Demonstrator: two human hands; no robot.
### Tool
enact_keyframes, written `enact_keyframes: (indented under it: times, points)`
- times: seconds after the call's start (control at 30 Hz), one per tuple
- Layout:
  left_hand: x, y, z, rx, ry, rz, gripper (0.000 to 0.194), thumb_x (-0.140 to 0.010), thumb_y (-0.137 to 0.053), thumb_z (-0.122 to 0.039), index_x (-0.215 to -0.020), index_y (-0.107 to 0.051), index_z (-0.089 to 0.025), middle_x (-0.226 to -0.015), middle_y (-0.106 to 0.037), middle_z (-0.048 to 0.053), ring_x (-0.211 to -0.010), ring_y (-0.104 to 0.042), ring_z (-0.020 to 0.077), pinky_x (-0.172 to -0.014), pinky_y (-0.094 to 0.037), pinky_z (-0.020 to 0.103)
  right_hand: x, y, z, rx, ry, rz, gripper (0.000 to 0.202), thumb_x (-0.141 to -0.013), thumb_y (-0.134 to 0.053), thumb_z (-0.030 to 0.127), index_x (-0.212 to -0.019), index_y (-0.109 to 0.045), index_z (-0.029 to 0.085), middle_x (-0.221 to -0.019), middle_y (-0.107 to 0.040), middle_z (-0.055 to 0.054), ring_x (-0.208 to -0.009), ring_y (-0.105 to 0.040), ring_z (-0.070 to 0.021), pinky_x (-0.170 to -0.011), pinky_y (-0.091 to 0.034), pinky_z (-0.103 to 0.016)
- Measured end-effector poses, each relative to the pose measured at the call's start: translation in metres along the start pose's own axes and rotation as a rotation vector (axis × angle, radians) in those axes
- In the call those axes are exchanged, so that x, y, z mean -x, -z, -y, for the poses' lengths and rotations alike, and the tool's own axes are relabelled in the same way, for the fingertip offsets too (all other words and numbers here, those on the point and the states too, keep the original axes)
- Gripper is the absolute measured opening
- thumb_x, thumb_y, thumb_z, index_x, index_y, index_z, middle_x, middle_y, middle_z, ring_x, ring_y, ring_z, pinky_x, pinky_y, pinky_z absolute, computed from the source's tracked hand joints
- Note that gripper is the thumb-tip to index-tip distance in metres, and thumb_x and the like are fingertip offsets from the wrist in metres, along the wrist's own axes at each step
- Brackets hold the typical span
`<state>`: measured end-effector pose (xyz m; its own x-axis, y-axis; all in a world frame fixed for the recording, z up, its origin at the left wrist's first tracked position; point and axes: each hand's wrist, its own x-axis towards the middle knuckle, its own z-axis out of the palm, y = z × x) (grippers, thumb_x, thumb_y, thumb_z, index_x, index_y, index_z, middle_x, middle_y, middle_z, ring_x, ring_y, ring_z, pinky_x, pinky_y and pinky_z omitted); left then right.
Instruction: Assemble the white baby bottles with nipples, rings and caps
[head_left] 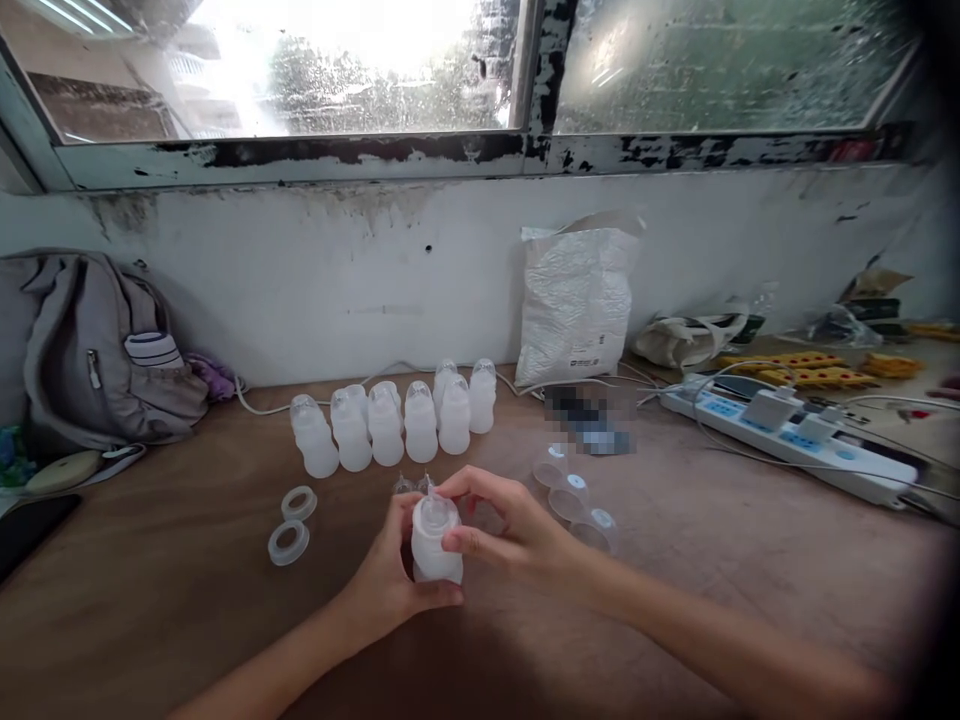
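Note:
A frosted white baby bottle (436,562) stands upright between my hands, with a clear nipple pointing up from its top. My left hand (384,578) wraps round the bottle's side, thumb across the lower front. Closed about the upper end, my right hand (517,525) has its index finger by the nipple and its thumb against the collar. Just behind the bottle are two clear nipples (403,485), partly hidden by my fingers. Two translucent collar rings (288,560) lie to the left. Several clear caps (564,503) rest to the right of my right hand.
Several capped baby bottles (386,430) stand grouped at the back. A white plastic bag (576,300) leans on the wall. To the right lies a power strip (840,455) with plugs and cables, near yellow parts (810,372). A grey backpack (97,350) sits at left by a dark device (34,530).

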<state>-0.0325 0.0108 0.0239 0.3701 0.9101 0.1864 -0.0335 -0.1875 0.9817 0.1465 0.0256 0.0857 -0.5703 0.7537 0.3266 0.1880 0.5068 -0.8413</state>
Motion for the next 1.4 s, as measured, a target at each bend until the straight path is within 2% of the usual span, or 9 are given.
enact_keyframes:
  times: [0.1,0.23,0.37,0.53,0.67,0.8,1.0,1.17,1.4]
  points:
    - [0.0,-0.001,-0.001,0.049,0.1,0.044,0.052,-0.06,-0.075,-0.022,-0.103,-0.046,-0.021,-0.106,-0.055,0.006,-0.097,-0.051,0.0214,-0.08,-0.041,0.03,-0.003,0.005,-0.004,-0.068,-0.03,0.012,0.025,-0.077,-0.061,0.034,-0.096,-0.058,0.019,-0.092,-0.061,-0.004,-0.08,-0.053,-0.0159,-0.071,-0.043,-0.029]
    - [0.004,0.0,-0.011,0.262,0.209,0.105,0.036,-0.068,-0.067,-0.031,-0.097,-0.052,-0.019,-0.089,-0.058,0.004,-0.084,-0.055,0.0192,-0.071,-0.043,0.028,-0.01,0.014,-0.016,-0.397,-0.173,0.099,0.025,-0.078,-0.06,0.036,-0.095,-0.057,0.017,-0.096,-0.06,-0.005,-0.088,-0.055,-0.0164,-0.076,-0.044,-0.03]
    - [0.006,0.005,-0.015,0.432,0.358,0.127,0.036,-0.072,-0.06,-0.04,-0.097,-0.055,-0.015,-0.078,-0.061,0.007,-0.067,-0.058,0.0177,-0.059,-0.044,0.026,-0.013,0.024,-0.025,-0.561,-0.255,0.195,0.04,-0.075,-0.063,0.035,-0.112,-0.053,0.02,-0.1,-0.058,-0.005,-0.093,-0.054,-0.0162,-0.08,-0.043,-0.031]
    - [0.006,0.01,-0.011,0.547,0.46,0.178,0.041,-0.07,-0.055,-0.044,-0.092,-0.057,-0.01,-0.068,-0.063,0.009,-0.052,-0.057,0.0166,-0.049,-0.043,0.025,-0.013,0.034,-0.027,-0.544,-0.276,0.307,0.04,-0.074,-0.066,0.029,-0.111,-0.055,0.021,-0.099,-0.059,-0.004,-0.09,-0.054,-0.0142,-0.079,-0.043,-0.028]
    - [0.005,0.013,-0.007,0.614,0.562,0.259,0.045,-0.071,-0.051,-0.046,-0.093,-0.059,-0.007,-0.065,-0.062,0.01,-0.05,-0.057,0.0158,-0.042,-0.043,0.023,-0.014,0.042,-0.026,-0.492,-0.239,0.372,0.038,-0.069,-0.07,0.022,-0.105,-0.058,0.021,-0.098,-0.06,-0.002,-0.083,-0.056,-0.0121,-0.072,-0.045,-0.025]
    - [0.005,0.017,-0.005,0.624,0.626,0.326,0.051,-0.073,-0.047,-0.047,-0.098,-0.06,-0.005,-0.062,-0.061,0.01,-0.048,-0.056,0.0154,-0.04,-0.043,0.021,-0.014,0.049,-0.022,-0.363,-0.191,0.42,0.038,-0.068,-0.07,0.022,-0.105,-0.061,0.022,-0.103,-0.059,-0.003,-0.086,-0.056,-0.0143,-0.075,-0.046,-0.028]
    - [0.002,0.019,-0.004,0.622,0.652,0.319,0.054,-0.072,-0.046,-0.049,-0.099,-0.061,-0.004,-0.059,-0.06,0.008,-0.045,-0.056,0.0156,-0.038,-0.042,0.022,-0.014,0.057,-0.015,-0.237,-0.183,0.408,0.037,-0.074,-0.064,0.027,-0.11,-0.06,0.02,-0.103,-0.06,-0.005,-0.087,-0.057,-0.0154,-0.076,-0.047,-0.029]
    - [0.002,0.02,-0.006,0.621,0.654,0.29,0.054,-0.073,-0.046,-0.05,-0.099,-0.061,-0.005,-0.058,-0.061,0.008,-0.044,-0.056,0.0156,-0.037,-0.042,0.022,-0.014,0.057,-0.013,-0.248,-0.195,0.304,0.027,-0.072,-0.067,0.028,-0.096,-0.061,0.016,-0.096,-0.062,-0.004,-0.085,-0.059,-0.0152,-0.076,-0.048,-0.029]
    - [0.002,0.019,-0.008,0.594,0.676,0.284,0.052,-0.073,-0.047,-0.049,-0.097,-0.062,-0.006,-0.057,-0.061,0.008,-0.043,-0.056,0.0153,-0.036,-0.041,0.021,-0.015,0.057,-0.015,-0.212,-0.204,0.313,0.026,-0.07,-0.068,0.03,-0.091,-0.064,0.015,-0.088,-0.065,-0.004,-0.08,-0.061,-0.0153,-0.073,-0.048,-0.028]
